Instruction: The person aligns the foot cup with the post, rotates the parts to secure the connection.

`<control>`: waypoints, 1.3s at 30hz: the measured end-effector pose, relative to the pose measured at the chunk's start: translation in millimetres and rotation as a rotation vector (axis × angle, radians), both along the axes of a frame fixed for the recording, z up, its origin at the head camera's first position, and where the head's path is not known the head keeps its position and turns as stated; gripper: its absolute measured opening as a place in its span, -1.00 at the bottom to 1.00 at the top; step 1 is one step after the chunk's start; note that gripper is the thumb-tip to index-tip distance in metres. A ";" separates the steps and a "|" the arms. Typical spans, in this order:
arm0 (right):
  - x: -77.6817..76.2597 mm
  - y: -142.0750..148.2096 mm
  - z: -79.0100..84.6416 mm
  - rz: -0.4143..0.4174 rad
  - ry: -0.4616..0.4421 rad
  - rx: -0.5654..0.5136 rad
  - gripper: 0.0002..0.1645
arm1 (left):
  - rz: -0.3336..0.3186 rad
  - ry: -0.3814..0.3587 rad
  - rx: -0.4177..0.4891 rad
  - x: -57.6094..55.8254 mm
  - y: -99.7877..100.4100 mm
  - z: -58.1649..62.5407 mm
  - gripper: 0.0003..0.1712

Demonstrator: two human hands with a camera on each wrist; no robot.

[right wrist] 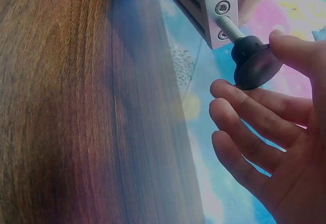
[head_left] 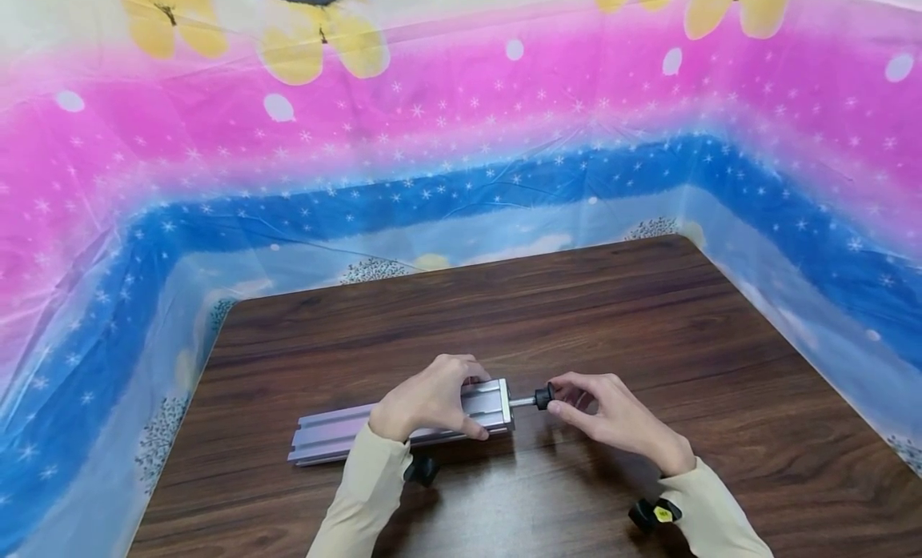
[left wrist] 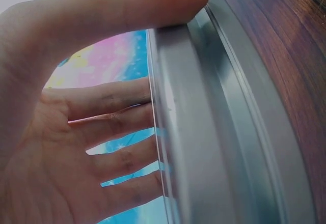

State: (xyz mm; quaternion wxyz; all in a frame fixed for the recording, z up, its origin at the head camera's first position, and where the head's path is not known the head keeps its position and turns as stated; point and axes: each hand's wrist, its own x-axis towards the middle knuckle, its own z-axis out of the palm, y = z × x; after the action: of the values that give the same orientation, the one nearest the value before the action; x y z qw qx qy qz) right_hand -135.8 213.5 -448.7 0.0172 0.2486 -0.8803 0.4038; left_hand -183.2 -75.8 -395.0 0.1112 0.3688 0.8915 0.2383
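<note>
A silver aluminium profile (head_left: 334,434) with grooves along its length lies on the wooden table. My left hand (head_left: 428,402) grips it near its right end; the left wrist view shows the thumb on one side of the profile (left wrist: 191,132) and the fingers reaching to the other. From the end plate (right wrist: 218,23), which has bolts in it, a threaded rod (right wrist: 230,28) sticks out. At the rod's outer end is a black levelling foot (right wrist: 257,66) with a round base. The thumb and fingertips of my right hand (head_left: 619,414) pinch that base.
The dark brown table (head_left: 576,302) extends around both hands, with its far edge beyond them. A pink and blue patterned cloth (head_left: 446,126) hangs behind and beside it. Small black devices sit at the left wrist (head_left: 421,470) and right wrist (head_left: 651,514).
</note>
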 end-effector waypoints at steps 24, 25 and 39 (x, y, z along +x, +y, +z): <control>1.2 -0.4 -0.4 0.041 0.050 -0.009 -0.39 | -0.014 0.024 0.004 0.5 -0.7 -0.8 -0.30; 1.2 -0.6 0.0 0.049 0.059 -0.013 -0.39 | -0.017 0.027 0.005 0.2 -0.8 -1.0 -0.30; 0.3 -1.8 -0.3 0.032 0.032 0.008 -0.62 | -0.004 0.015 -0.010 0.4 -3.0 -0.8 -0.29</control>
State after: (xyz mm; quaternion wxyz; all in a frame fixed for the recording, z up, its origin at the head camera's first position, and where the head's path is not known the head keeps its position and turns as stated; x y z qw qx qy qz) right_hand -135.5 211.8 -449.0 0.0238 0.2690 -0.8774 0.3966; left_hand -182.8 -78.8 -395.8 0.1067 0.3717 0.8929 0.2306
